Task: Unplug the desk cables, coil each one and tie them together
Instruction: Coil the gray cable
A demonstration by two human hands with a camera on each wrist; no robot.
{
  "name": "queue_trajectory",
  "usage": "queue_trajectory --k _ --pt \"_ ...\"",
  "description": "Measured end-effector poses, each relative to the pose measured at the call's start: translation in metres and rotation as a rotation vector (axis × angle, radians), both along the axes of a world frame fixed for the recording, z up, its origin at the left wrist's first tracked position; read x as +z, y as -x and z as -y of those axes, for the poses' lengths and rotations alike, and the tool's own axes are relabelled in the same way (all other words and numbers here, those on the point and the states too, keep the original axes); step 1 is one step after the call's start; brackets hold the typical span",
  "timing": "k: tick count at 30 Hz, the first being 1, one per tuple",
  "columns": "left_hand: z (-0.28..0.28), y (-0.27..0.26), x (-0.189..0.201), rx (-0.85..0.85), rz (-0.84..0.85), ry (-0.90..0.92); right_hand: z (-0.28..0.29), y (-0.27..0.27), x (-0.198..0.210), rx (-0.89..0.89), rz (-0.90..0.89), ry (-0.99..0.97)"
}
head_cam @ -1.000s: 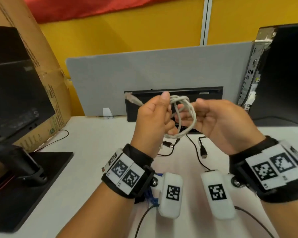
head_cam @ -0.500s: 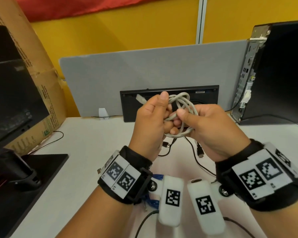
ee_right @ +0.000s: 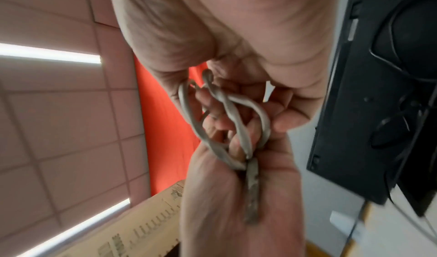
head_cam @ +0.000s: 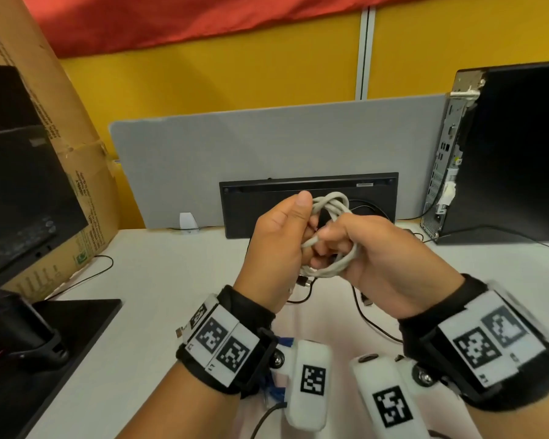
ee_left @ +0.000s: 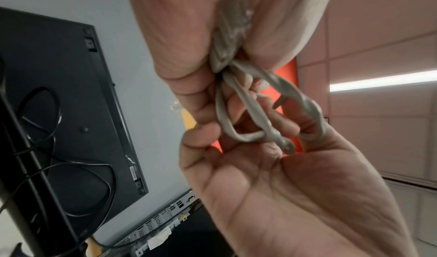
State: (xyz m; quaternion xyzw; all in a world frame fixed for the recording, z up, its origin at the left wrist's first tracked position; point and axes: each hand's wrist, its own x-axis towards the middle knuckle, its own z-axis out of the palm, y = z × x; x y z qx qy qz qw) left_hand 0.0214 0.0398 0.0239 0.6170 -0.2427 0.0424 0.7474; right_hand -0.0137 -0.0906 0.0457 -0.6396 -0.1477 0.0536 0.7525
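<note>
A grey cable (head_cam: 330, 202) is wound into a small coil, held above the white desk (head_cam: 159, 280) between both hands. My left hand (head_cam: 305, 229) grips the coil's left side, thumb up over the loops (ee_left: 248, 109). My right hand (head_cam: 333, 245) curls round the right side and pinches a strand near the middle (ee_right: 227, 115). The cable's plug ends are hidden inside the hands. Below the hands, thin black cables (head_cam: 308, 291) lie loose on the desk with their plugs free.
A black keyboard (head_cam: 260, 210) leans on the grey divider (head_cam: 267, 147) behind the hands. A computer tower (head_cam: 504, 153) stands at the right. At the left are a monitor (head_cam: 19, 185), its base (head_cam: 61, 337) and a cardboard box (head_cam: 76, 153).
The clear plug end that stuck out to the left of my left hand has been drawn into the coil. My right hand has closed onto the loops, and both hands sit closer together.
</note>
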Motion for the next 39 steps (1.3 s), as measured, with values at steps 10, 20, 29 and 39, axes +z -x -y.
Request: queue_trajectory --k 10,20,29,39 --pt "0.002 -0.002 -0.002 -0.006 -0.037 0.047 0.018 0.000 0.002 -0.420 0.552 0.793" --pt "0.000 -0.003 0.000 0.006 -0.073 0.132 0.006 -0.007 -0.011 -0.623 1.162 0.672" --pt "-0.003 -0.003 0.003 -0.059 -0.202 0.149 0.010 -0.012 -0.012 -0.504 0.866 0.389" --pt "-0.010 -0.006 0.007 -0.292 -0.453 0.293 0.025 -0.021 -0.016 -0.537 1.288 0.564"
